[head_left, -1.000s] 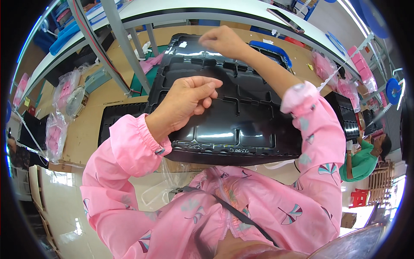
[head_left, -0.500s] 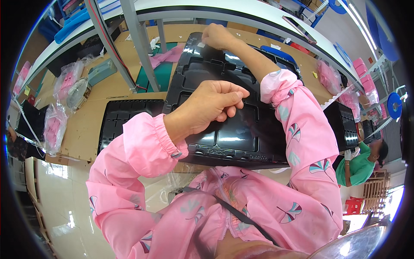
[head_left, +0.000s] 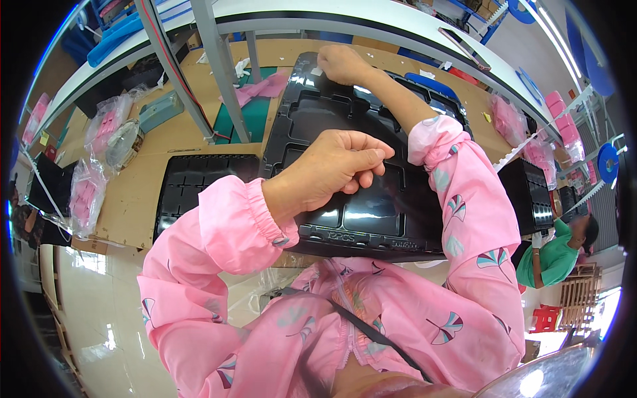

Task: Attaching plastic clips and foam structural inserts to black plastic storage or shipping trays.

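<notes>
Two groups of raised characters run along the near rim of the large black tray (head_left: 371,213), left and right of its middle, moulded in the same black plastic. At its far left corner a small white piece (head_left: 317,71), like a label, lies flat on the tray; any print on it is too small to tell. The right hand (head_left: 340,64) reaches across to that corner, its bent fingers right at the white piece; whether they grip or only press it, I cannot tell. The left hand (head_left: 335,166) hangs over the tray's near left part, its fingers curled loosely closed, the thumb up against the index finger. The tray lies on the brown worktop (head_left: 123,209), below both hands, its near edge close to the person's body. Just beside it on the left is a lower black tray (head_left: 202,186) with shallow compartments. Beyond that, a crumpled pink sheet (head_left: 265,87) lies over a green mat (head_left: 229,123), and bagged pink pieces (head_left: 86,194) lie toward the worktop's left end.
</notes>
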{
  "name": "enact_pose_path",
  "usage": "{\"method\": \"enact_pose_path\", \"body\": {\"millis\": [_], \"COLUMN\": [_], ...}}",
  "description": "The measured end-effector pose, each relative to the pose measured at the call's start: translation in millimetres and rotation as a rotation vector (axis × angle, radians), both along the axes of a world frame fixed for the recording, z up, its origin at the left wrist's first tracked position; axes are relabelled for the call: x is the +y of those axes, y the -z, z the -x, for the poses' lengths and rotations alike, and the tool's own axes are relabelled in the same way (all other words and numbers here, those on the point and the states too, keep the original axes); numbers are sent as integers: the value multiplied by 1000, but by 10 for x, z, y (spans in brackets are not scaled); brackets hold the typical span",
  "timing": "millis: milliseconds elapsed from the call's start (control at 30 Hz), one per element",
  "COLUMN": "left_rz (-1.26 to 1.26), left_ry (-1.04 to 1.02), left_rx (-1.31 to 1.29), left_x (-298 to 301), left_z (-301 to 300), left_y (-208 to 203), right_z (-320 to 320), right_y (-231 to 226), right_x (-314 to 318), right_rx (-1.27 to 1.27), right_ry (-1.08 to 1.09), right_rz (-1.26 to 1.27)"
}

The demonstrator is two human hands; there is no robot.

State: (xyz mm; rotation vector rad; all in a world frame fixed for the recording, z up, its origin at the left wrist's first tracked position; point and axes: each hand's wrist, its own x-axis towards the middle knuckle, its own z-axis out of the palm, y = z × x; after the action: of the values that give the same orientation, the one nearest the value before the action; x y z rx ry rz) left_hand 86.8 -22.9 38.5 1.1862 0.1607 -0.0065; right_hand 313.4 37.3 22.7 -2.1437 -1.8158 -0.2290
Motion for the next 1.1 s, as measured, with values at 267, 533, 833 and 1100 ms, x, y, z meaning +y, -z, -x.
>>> {"method": "enact_pose_path", "body": {"millis": [267, 533, 833, 1100], "left_rz": [-27, -28, -34, -23], "left_ry": [-3, 9, 9, 23], "left_rx": [8, -1, 1, -2], "left_x": [-12, -8, -3, -5], "left_z": [-3, 12, 18, 17], "left_y": [-1, -2, 7, 13], "right_z": [-56, 16, 109, 156], "right_y": [24, -49, 44, -13], "right_x": [-32, -19, -10, -102], "right_rx": [201, 192, 40, 141], "right_ry": [5, 50, 93, 123], "right_rz": [-77, 16, -10, -29]}}
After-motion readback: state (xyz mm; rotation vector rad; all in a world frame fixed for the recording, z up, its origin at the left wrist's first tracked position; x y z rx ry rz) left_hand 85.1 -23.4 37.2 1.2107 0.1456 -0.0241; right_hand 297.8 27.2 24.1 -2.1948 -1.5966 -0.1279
